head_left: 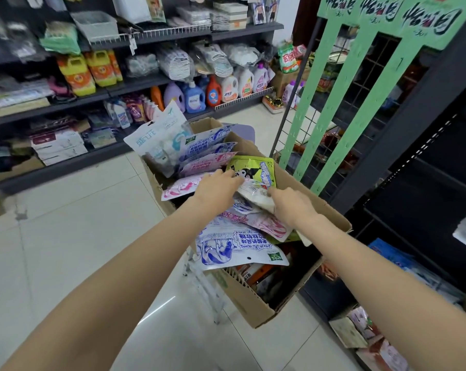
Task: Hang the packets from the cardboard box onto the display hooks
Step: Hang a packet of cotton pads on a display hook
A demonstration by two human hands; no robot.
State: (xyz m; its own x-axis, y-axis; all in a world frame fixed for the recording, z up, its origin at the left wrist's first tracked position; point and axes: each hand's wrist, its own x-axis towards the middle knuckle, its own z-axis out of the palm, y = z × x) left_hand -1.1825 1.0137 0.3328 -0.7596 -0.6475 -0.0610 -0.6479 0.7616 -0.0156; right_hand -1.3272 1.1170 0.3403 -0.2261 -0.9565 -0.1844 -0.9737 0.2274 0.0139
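While both hands' fingers pinch packets (pixel 256 194) inside cardboard box (pixel 331 210); floor (pixel 79 210) open leftward.

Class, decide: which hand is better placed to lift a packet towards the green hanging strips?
Right. The right hand already grips the white packet and lies nearer the green hanging strips; the left hand rests farther away.

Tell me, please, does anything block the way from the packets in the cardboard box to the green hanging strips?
Nothing visible does: the green hanging strips stand just right of the brown cardboard box, with open space between.
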